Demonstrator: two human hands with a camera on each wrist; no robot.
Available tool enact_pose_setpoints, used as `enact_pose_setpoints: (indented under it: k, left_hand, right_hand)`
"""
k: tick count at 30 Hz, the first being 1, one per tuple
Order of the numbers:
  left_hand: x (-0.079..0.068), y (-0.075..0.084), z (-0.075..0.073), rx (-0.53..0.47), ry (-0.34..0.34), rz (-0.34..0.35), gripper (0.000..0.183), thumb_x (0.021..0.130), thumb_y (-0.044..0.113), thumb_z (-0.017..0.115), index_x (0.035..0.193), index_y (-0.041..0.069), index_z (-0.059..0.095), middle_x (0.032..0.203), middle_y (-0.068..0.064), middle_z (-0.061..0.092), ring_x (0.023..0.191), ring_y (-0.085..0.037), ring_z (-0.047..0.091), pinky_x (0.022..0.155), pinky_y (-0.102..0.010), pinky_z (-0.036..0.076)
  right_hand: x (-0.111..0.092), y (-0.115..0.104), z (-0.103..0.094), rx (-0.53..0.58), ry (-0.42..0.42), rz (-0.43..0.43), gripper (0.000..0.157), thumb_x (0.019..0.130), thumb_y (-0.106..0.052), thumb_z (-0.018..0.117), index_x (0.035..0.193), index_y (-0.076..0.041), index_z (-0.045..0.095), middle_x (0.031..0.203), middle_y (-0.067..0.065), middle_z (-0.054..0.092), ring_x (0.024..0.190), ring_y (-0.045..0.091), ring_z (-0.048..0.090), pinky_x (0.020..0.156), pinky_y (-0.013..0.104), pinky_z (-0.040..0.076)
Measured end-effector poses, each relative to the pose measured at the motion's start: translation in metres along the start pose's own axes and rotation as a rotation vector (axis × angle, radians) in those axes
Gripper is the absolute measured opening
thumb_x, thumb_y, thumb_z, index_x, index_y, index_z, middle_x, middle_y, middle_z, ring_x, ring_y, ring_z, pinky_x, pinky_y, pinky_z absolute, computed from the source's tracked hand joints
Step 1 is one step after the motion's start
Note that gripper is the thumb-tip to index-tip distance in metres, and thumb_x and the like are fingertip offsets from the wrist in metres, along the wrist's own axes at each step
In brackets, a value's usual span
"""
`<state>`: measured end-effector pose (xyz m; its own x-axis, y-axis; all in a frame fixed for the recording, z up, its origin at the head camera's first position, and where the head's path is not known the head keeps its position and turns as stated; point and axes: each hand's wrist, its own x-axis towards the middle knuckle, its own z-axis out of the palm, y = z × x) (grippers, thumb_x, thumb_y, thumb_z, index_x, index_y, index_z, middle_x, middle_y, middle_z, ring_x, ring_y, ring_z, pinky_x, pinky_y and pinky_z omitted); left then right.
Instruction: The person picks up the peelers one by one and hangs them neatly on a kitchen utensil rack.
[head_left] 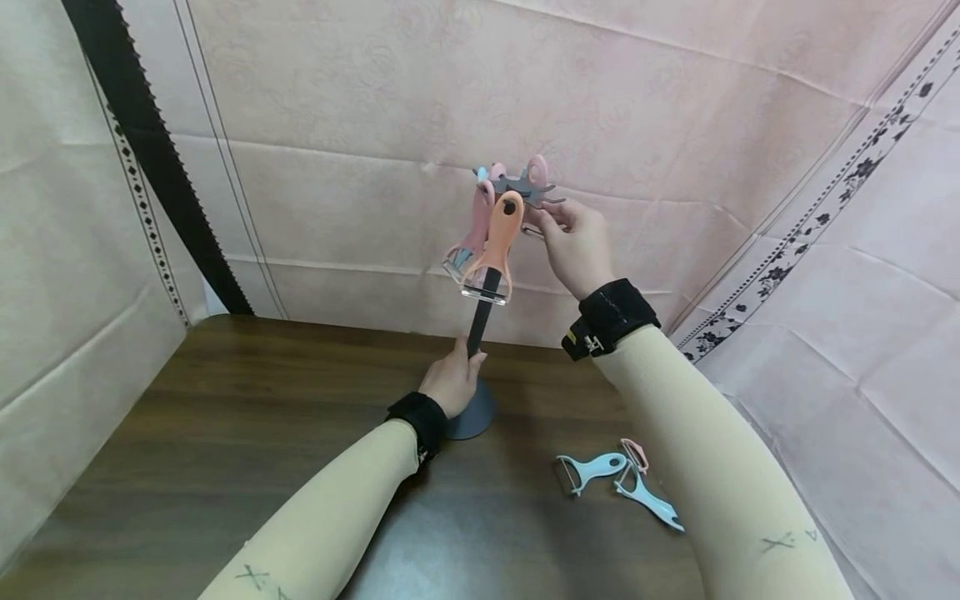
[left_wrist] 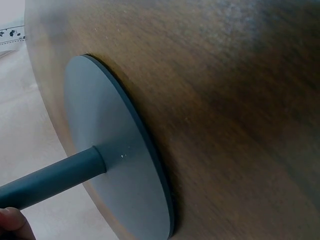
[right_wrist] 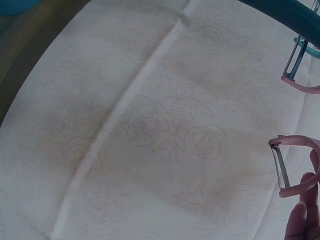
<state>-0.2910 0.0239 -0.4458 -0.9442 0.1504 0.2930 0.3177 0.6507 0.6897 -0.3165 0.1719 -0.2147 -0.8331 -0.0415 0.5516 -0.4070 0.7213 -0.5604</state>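
A dark grey stand (head_left: 482, 321) with a round base (left_wrist: 117, 125) rises from the table, hooks (head_left: 517, 188) at its top. My left hand (head_left: 450, 382) grips its pole (left_wrist: 60, 176) low down, just above the base. An orange peeler (head_left: 502, 237) hangs at the front of the hooks, beside a pink peeler (head_left: 480, 218); further pink and blue handles show behind them. Up at the right side of the hooks, my right hand (head_left: 582, 250) pinches another pink peeler (right_wrist: 300, 141), its blade end hanging down. Whether its handle is on a hook is hidden.
On the table (head_left: 247, 450), to the right of the base, lie a light blue peeler (head_left: 600, 467), a second blue one (head_left: 651, 502) and a pink peeler (head_left: 637, 455) partly behind it. Patterned cloth (head_left: 360, 217) hangs behind and at both sides.
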Motion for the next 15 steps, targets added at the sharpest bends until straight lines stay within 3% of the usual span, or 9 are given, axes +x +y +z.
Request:
enact_pose_setpoints:
  k: [8,15]
  left_hand:
    - [-0.0004,-0.0003,-0.0001,0.007,-0.002,0.006,0.048,0.09,0.054,0.022,0.107,0.013,0.041,0.063,0.0,0.05,0.047,-0.013,0.048,0.043,-0.028,0.037]
    - [-0.0005,0.0007,-0.0015,0.015,-0.005,0.001,0.048,0.09,0.054,0.022,0.107,0.013,0.04,0.064,0.001,0.05,0.049,-0.013,0.049,0.044,-0.028,0.037]
  right_hand:
    - [0.0026,-0.0032,-0.0009,-0.014,-0.02,0.025,0.028,0.091,-0.029,0.048,0.106,-0.012,0.064,0.1,-0.002,0.066,0.085,0.002,0.059,0.061,0.024,0.043]
    - [0.0018,-0.0074,0.0013,-0.047,-0.05,0.024,0.034,0.088,-0.044,0.051,0.105,-0.018,0.065,0.1,-0.005,0.066,0.087,0.0,0.057,0.065,0.024,0.043]
